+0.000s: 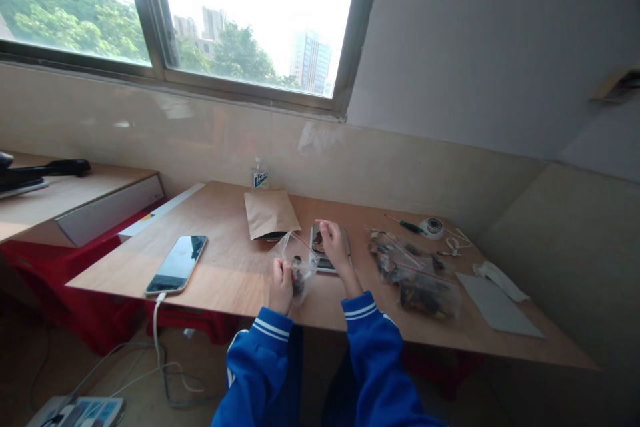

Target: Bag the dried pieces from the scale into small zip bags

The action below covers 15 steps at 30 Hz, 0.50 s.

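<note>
My left hand [281, 285] is closed on a clear zip bag [305, 259] with a red seal line. Dark pieces lie in the bottom of this bag. Above a small digital scale [345, 240] is my right hand [333, 244], its fingers curled together; what they hold, if anything, I cannot make out. Brown flat pieces [319, 240] rest on the scale's plate, partly hidden by that hand. Behind the bag a brown paper pouch [271, 212] lies with its dark opening toward me.
Filled zip bags [430, 295] of dark and brown pieces lie right of the scale. Farther right are a white sheet [500, 307], a screwdriver [411, 225] and a round white device [432, 227]. A charging phone [177, 264] lies left; a pump bottle [259, 175] stands behind.
</note>
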Motion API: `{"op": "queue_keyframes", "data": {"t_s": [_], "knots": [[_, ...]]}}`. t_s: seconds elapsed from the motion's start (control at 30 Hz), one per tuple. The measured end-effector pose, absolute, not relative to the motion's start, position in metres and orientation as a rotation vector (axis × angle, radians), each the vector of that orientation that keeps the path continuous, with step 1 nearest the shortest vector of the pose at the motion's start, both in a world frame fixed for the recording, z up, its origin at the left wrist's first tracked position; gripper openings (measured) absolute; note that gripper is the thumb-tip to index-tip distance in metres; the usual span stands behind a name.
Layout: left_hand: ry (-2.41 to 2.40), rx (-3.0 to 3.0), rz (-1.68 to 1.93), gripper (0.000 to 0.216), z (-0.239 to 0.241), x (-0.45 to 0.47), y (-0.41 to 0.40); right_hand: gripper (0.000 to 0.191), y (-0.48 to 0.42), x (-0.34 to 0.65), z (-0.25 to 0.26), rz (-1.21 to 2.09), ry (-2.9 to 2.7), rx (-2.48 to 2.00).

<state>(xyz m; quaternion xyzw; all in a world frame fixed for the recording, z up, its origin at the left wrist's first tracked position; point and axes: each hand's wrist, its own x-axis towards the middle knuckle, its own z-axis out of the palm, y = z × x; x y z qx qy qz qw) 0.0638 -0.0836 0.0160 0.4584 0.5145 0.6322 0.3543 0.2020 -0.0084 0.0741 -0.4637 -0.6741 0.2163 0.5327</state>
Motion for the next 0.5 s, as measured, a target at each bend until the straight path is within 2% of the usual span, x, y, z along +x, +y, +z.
{"op": "queue_keyframes", "data": {"t_s": [0.13,0.27,0.5], "knots": [[1.326,1.18,1.661,0.039,0.021,0.064,-0.086,0.039,0.014,0.207,0.047,0.264,-1.712,-1.435],[1.295,1.175,1.683,0.039,0.024,0.066,-0.087,0.053,0.02,0.207,0.024,0.211,-1.944,-1.704],[1.329,1.158,1.649,0.039,0.023,0.062,-0.088,0.027,0.023,0.222,0.02,0.02,-2.031,-1.654]]}}
